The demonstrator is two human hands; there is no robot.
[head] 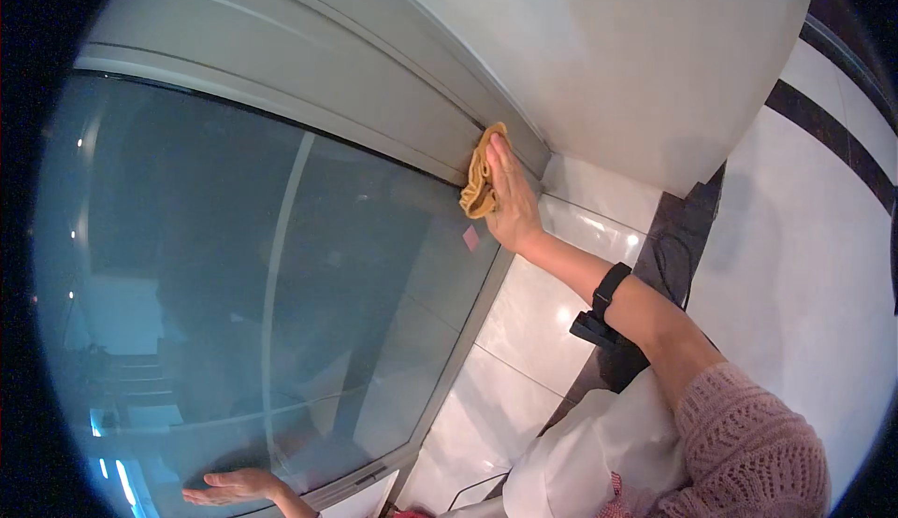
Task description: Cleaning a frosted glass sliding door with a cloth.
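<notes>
My right hand (515, 202) presses a folded yellow cloth (481, 176) against the grey metal frame (414, 129), where it meets the corner of a large dark glass pane (337, 258). The fingers lie nearly straight along the cloth, which bunches at its lower end. Just below it, a small pink sticker (471, 238) shows on the glass. At the bottom left, my left hand (235, 487) is held flat by the pane with nothing in it. Whether its palm touches the glass, I cannot tell.
A pale wall panel (603, 62) rises beside the frame. Glossy white floor tiles (484, 392) with a dark border strip (673, 227) run below. A black strap with a device (602, 314) sits on my right forearm. Lights and room shapes reflect in the glass.
</notes>
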